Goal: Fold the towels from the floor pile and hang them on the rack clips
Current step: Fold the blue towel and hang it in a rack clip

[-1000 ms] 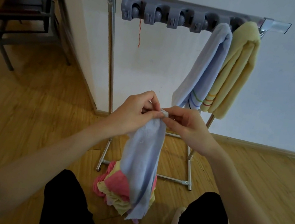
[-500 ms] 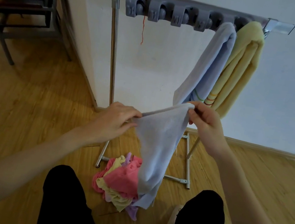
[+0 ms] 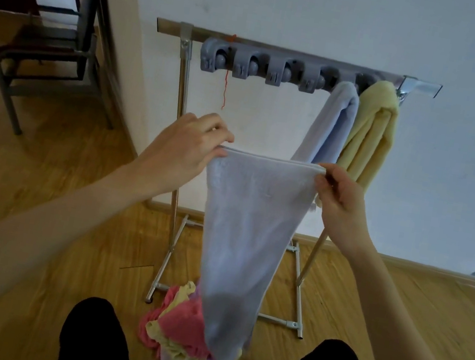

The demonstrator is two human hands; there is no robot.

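The left hand (image 3: 187, 142) is pinching the upper left corner of a pale blue towel (image 3: 246, 238) at the middle of the frame, its fingers curled over the hem. The right hand (image 3: 339, 197) is pinching the opposite upper corner between thumb and fingertips, just right of centre. Between the two grips the top edge is running taut and nearly level, and the cloth is hanging down in a narrowing drape toward the lower middle of the frame.

The lower end of the held towel is hanging in front of the floor pile (image 3: 179, 338), a heap of pink, yellow and lilac towels lying on the wooden floor (image 3: 44, 241) at the lower centre; whether it is touching the heap cannot be told. The pile is lying by the near foot of the rack (image 3: 179, 106), between the person's dark-clad knees at the bottom edge.

Behind the hands, the metal rack is standing against the white wall (image 3: 353, 19). A grey clip strip (image 3: 259, 68) is running along its top bar in the upper middle. At the right end of the strip, a folded blue towel (image 3: 333, 123) is hanging from a clip, and a folded yellow towel (image 3: 371, 133) is hanging just beside it, to its right. A thin red thread (image 3: 224, 88) is dangling from the bar near the left end of the strip.

A dark chair (image 3: 53, 49) is standing at the upper left of the frame, well apart from the rack.
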